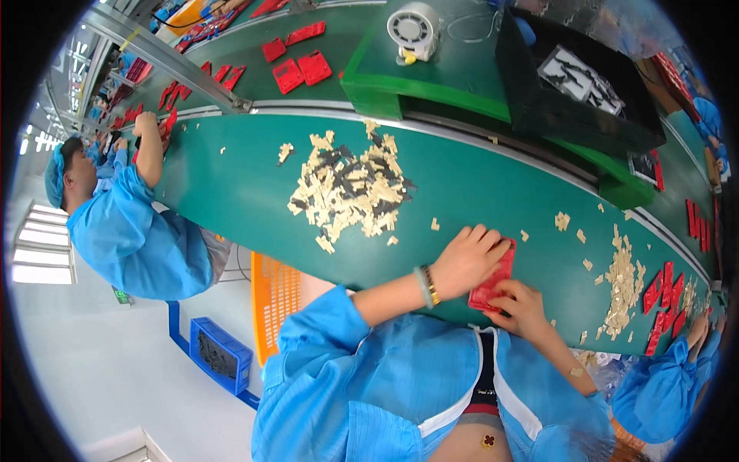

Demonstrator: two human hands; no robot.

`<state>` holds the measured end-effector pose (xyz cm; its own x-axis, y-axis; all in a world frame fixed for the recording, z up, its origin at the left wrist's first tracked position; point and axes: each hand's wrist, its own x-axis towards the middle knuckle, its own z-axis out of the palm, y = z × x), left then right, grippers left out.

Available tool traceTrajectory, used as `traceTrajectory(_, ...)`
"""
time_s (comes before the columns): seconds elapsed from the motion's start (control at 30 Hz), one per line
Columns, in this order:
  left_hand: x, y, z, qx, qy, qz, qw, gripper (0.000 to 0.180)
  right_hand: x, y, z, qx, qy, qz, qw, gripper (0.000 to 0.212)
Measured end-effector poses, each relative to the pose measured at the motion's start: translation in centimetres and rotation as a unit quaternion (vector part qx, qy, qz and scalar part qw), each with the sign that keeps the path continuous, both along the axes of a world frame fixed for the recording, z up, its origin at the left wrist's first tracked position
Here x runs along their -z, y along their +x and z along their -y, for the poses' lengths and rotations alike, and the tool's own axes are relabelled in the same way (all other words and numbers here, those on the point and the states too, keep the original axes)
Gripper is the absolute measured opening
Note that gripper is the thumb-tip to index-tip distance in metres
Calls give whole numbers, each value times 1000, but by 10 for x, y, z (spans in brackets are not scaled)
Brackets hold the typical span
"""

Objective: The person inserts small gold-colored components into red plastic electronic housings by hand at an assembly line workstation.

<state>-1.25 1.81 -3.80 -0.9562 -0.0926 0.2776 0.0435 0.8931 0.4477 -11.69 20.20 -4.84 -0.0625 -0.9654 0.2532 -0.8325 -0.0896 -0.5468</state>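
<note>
A flat red plastic part (500,271) is held between my two hands at the near edge of the green work surface. My left hand (468,260), with bracelets at its wrist, curls over the part's far left side. My right hand (520,308) grips the near right side, thumb and fingers bent on it. What the fingertips press on is partly hidden. Left of my hands lies a big pile of small cream and black pieces (350,185). To the right is a narrower heap of cream pieces (620,285), with a few loose ones scattered between.
Several red parts (666,300) lie at the right, beside a co-worker's sleeve (654,393). Another co-worker (146,231) sits at the left. A small white fan (413,31) and a black bin (573,92) stand on a green raised shelf (462,77) beyond. An orange crate (275,300) is below, left.
</note>
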Motion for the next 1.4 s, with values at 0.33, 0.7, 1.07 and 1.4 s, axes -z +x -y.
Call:
traceTrajectory(0.33,-31,136,108,-106,-175,-221,954,22,-50,17,114,-88,-111,48,989,49)
traceTrajectory(0.7,-23,37,377,-205,-246,-106,942,57,-21,-6,76,67,76,-45,994,41)
traceTrajectory(1.07,-72,73,288,-312,-211,-233,896,20,-30,-11,60,113,12,-3,993,41)
traceTrajectory(1.4,-21,58,24,63,-35,-46,996,20,-13,-3,41,16,89,-20,996,49)
